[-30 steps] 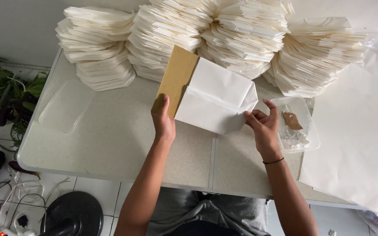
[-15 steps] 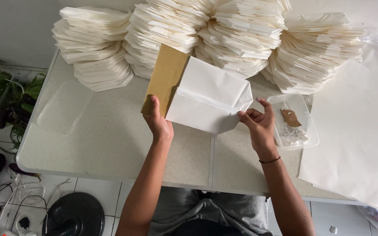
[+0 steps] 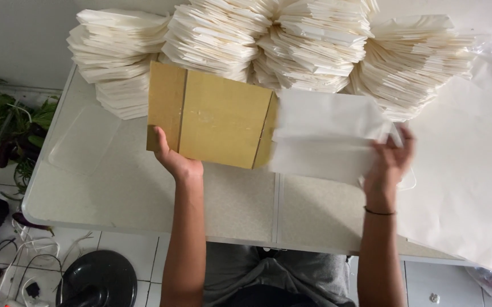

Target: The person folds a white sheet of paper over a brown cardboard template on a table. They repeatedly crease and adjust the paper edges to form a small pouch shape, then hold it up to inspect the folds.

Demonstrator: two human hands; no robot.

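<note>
Gripping cardboard (image 3: pixel 223 116) edge, paper (image 3: pixel 325 136) edge

A single head-worn camera looks steeply down from above the person's own forearms, close to the work. It faces forward across a pale table (image 3: pixel 115 193) toward stacks of folded white paper bags (image 3: pixel 291 45) against the far wall. The near table edge, the person's lap and tiled floor (image 3: pixel 138 250) fill the lower frame.
</note>
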